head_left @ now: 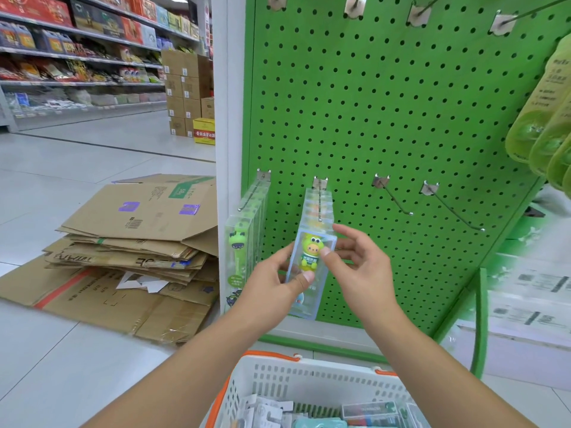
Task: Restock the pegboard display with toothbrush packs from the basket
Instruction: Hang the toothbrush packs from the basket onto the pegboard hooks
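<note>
A clear toothbrush pack with a green cartoon figure hangs at the front of a row of packs on the second hook of the green pegboard. My left hand grips its left edge and lower front with the thumb. My right hand pinches its right edge, thumb on the front. Another row of packs hangs on the leftmost hook. Two bare hooks stand to the right. The white basket with orange trim holds several packs below.
Flattened cardboard boxes lie on the floor at the left. Yellow-green hanging products crowd the pegboard's right edge. Stocked shelves and stacked cartons line the far aisle. A green frame and white boxes stand at the right.
</note>
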